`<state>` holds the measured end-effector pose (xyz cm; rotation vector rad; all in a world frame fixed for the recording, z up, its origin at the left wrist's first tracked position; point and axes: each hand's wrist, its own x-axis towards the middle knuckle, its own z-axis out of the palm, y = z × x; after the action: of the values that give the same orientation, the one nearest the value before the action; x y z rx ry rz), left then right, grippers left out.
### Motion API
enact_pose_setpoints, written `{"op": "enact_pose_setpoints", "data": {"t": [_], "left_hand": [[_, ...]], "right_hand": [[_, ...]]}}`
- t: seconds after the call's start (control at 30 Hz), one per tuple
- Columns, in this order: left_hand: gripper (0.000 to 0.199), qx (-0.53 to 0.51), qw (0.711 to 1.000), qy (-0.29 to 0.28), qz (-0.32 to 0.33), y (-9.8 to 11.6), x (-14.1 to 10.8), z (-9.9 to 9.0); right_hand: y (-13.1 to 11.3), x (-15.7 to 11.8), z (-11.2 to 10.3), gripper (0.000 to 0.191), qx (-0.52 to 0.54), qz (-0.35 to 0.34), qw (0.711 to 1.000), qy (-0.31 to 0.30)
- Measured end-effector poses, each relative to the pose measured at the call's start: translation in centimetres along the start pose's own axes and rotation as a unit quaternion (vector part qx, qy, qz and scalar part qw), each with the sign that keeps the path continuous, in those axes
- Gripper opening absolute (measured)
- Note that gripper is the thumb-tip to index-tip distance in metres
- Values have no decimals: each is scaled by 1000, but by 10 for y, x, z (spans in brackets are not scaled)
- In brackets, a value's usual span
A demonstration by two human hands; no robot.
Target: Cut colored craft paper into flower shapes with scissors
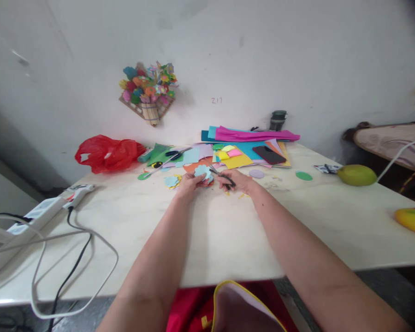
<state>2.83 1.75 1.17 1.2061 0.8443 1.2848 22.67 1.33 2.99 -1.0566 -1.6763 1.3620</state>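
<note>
My left hand (191,182) is closed on a light blue paper flower (202,172) with a scalloped edge. Orange-red paper shows under it. In my right hand (238,180) are black-handled scissors (226,179), their blades pointing left towards the flower's edge. Whether the blades touch the paper I cannot tell. Left of my left hand lie more light blue paper flowers (172,181) with yellow paper below them. Small yellow scraps (242,195) lie on the table by my right hand.
Coloured paper sheets (244,161), a dark phone (269,155) and a second pair of scissors (174,154) lie at the back. A red plastic bag (109,154) and a power strip with cables (38,213) are on the left. Yellow-green fruit (357,175) sits at right.
</note>
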Motion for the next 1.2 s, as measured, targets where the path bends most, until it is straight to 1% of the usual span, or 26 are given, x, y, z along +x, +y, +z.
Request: {"op": "enact_pose_setpoints", "data": {"t": [0.23, 0.37, 0.5, 0.67, 0.97, 1.2], "left_hand": [[33, -14, 1000, 1, -6, -2, 1, -3], [34, -39, 999, -16, -18, -2, 0, -2], [34, -56, 998, -31, -19, -3, -1, -2], [33, -64, 997, -32, -17, -5, 0, -3], [30, -88, 996, -29, -21, -7, 2, -4], [30, -96, 995, -27, -20, -9, 3, -6]], "right_hand": [[-7, -5, -2, 23, -33, 12, 999, -40], [-4, -4, -5, 22, -44, 13, 997, -61], [0, -3, -6, 26, -40, 10, 996, -74], [4, 0, -7, 28, -28, 19, 997, -71], [3, 3, -5, 22, -21, 66, 994, -82], [7, 4, -6, 21, -22, 58, 995, -82]]}}
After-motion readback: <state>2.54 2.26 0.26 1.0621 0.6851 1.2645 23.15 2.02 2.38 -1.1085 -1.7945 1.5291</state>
